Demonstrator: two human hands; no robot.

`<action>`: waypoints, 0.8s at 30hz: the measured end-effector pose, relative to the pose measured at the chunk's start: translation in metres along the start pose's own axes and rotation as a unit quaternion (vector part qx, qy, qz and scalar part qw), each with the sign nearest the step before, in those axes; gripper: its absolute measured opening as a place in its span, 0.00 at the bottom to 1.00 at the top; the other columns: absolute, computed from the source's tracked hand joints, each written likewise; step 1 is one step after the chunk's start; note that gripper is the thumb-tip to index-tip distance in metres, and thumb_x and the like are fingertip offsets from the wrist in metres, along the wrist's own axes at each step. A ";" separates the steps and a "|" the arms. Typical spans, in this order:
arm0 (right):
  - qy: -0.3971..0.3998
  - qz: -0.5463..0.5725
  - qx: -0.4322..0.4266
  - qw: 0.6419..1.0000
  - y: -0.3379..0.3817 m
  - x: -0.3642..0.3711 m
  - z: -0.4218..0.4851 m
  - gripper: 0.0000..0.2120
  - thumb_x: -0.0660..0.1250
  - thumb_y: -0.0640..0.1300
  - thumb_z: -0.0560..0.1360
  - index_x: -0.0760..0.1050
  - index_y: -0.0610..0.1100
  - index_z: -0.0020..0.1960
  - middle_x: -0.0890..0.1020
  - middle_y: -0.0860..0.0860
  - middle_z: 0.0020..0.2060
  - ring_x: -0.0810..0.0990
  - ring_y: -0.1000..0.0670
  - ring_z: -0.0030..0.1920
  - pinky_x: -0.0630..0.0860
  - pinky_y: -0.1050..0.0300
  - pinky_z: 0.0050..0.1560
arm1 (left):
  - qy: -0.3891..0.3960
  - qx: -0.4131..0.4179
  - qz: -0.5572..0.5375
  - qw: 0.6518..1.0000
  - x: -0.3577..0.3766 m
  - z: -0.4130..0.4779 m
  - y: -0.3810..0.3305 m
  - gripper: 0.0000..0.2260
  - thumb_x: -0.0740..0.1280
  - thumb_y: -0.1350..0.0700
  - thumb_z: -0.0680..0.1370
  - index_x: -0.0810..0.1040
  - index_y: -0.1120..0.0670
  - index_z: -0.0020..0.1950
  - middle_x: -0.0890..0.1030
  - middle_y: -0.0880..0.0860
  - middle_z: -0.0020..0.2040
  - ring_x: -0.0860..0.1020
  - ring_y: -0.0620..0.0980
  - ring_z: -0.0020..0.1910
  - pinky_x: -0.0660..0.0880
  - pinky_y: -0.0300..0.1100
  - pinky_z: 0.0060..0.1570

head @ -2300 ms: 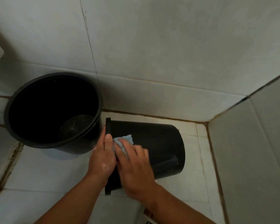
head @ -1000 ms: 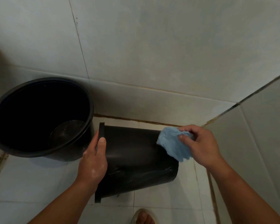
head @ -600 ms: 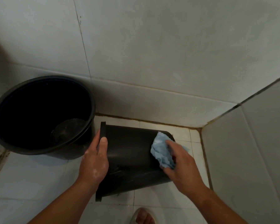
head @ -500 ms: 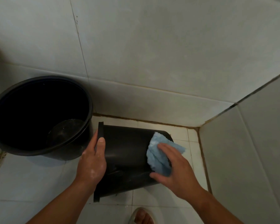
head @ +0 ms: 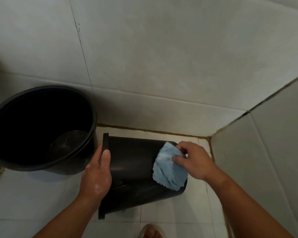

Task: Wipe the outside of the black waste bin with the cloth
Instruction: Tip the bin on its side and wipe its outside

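The black waste bin (head: 132,162) lies on its side on the white floor tiles, rim to the left, base to the right. My left hand (head: 98,174) grips its rim, thumb on the outer wall. A light blue cloth (head: 167,170) hangs over the bin's base end. My right hand (head: 193,160) pinches the cloth's upper edge between thumb and curled fingers.
A large black bucket (head: 12,165) stands upright to the left, touching the bin's rim. Tiled walls close the corner behind and to the right (head: 258,169). A sandalled foot (head: 150,231) shows at the bottom edge.
My right hand has lifted from pressing the cloth flat on the bin's side and moved right; it now pinches the cloth at the base end. The left hand stays on the rim.
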State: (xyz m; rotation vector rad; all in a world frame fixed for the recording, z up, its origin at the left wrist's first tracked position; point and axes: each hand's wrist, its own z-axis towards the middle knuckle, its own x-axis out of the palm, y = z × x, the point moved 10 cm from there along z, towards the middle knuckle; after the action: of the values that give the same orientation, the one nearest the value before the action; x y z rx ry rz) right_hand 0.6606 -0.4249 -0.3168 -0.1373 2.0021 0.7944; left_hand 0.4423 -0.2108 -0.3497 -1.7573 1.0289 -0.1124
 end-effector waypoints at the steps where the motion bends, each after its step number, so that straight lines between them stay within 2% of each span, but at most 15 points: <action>1: -0.010 0.038 0.002 0.999 -0.001 -0.009 0.001 0.05 0.71 0.50 0.76 0.76 0.55 0.49 0.81 0.57 0.46 0.80 0.56 0.46 0.73 0.62 0.40 | -0.001 0.000 0.001 1.000 0.000 0.001 0.001 0.21 0.50 0.39 0.84 0.61 0.35 0.78 0.73 0.55 0.71 0.72 0.59 0.69 0.69 0.61 0.69; 4: -0.046 0.099 -0.023 0.994 0.002 -0.039 0.005 0.05 0.71 0.48 0.76 0.75 0.53 0.47 0.82 0.55 0.42 0.82 0.53 0.41 0.79 0.52 0.41 | -0.001 0.001 0.003 1.000 0.000 0.003 0.003 0.21 0.50 0.39 0.84 0.61 0.34 0.78 0.72 0.56 0.72 0.71 0.60 0.70 0.68 0.62 0.70; 9: -0.146 0.067 -0.074 0.984 0.015 -0.082 -0.009 0.08 0.71 0.47 0.76 0.72 0.55 0.46 0.79 0.58 0.38 0.78 0.58 0.38 0.71 0.68 0.35 | 0.007 -0.001 -0.006 1.000 0.002 0.004 0.001 0.22 0.50 0.39 0.84 0.61 0.36 0.79 0.72 0.56 0.73 0.70 0.60 0.71 0.67 0.62 0.71; 11: -0.170 0.070 -0.069 0.981 0.017 -0.081 -0.017 0.07 0.71 0.45 0.76 0.73 0.53 0.47 0.79 0.58 0.38 0.78 0.60 0.38 0.71 0.69 0.34 | 0.002 -0.001 -0.005 1.000 0.001 0.003 0.000 0.22 0.50 0.40 0.84 0.62 0.36 0.79 0.71 0.56 0.73 0.70 0.60 0.71 0.66 0.60 0.72; 13: -0.135 0.078 -0.031 0.987 0.010 -0.053 -0.015 0.08 0.71 0.45 0.76 0.74 0.53 0.51 0.80 0.58 0.42 0.78 0.62 0.41 0.71 0.71 0.37 | -0.004 -0.006 -0.001 1.000 0.000 0.002 0.000 0.22 0.51 0.40 0.84 0.62 0.37 0.79 0.71 0.56 0.74 0.69 0.60 0.72 0.65 0.59 0.72; 14: -0.091 0.092 0.003 0.992 0.004 -0.029 -0.014 0.10 0.71 0.47 0.77 0.74 0.54 0.56 0.81 0.57 0.48 0.78 0.61 0.46 0.73 0.69 0.43 | -0.003 -0.007 -0.001 1.000 0.001 0.001 -0.001 0.22 0.51 0.40 0.84 0.61 0.37 0.79 0.70 0.56 0.75 0.68 0.60 0.73 0.65 0.59 0.72; 15: -0.050 0.105 0.039 0.993 -0.002 -0.004 -0.014 0.14 0.69 0.49 0.78 0.73 0.53 0.62 0.81 0.55 0.54 0.78 0.59 0.52 0.77 0.64 0.50 | -0.001 -0.004 -0.003 1.000 0.001 0.000 -0.002 0.22 0.51 0.40 0.84 0.61 0.37 0.79 0.70 0.56 0.75 0.68 0.60 0.73 0.64 0.58 0.72; 17: -0.043 0.101 0.082 0.991 -0.009 0.024 -0.017 0.21 0.66 0.52 0.79 0.70 0.52 0.71 0.79 0.53 0.62 0.78 0.53 0.59 0.77 0.56 0.59 | -0.001 0.000 -0.004 1.000 0.001 -0.001 -0.003 0.22 0.51 0.41 0.84 0.61 0.37 0.79 0.70 0.56 0.75 0.68 0.59 0.73 0.64 0.57 0.72; 21: -0.111 0.047 0.080 0.990 0.002 0.031 -0.015 0.23 0.62 0.62 0.79 0.70 0.52 0.70 0.79 0.55 0.58 0.78 0.54 0.56 0.74 0.61 0.57 | 0.002 -0.002 0.001 1.000 0.002 0.001 0.001 0.22 0.50 0.39 0.84 0.60 0.34 0.79 0.71 0.56 0.73 0.70 0.60 0.71 0.67 0.60 0.71; 24: -0.147 0.042 0.055 0.987 0.034 0.046 -0.020 0.20 0.57 0.62 0.81 0.71 0.53 0.67 0.80 0.54 0.58 0.76 0.59 0.51 0.70 0.69 0.51 | 0.007 -0.005 -0.015 1.000 0.004 0.001 0.003 0.22 0.50 0.38 0.84 0.59 0.33 0.78 0.71 0.56 0.72 0.72 0.59 0.68 0.71 0.59 0.67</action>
State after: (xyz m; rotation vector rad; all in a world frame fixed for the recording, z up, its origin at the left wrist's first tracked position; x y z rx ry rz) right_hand 0.6070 -0.3997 -0.3307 0.1227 1.7739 0.7108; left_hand 0.4435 -0.2125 -0.3541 -1.7842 1.0140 -0.1383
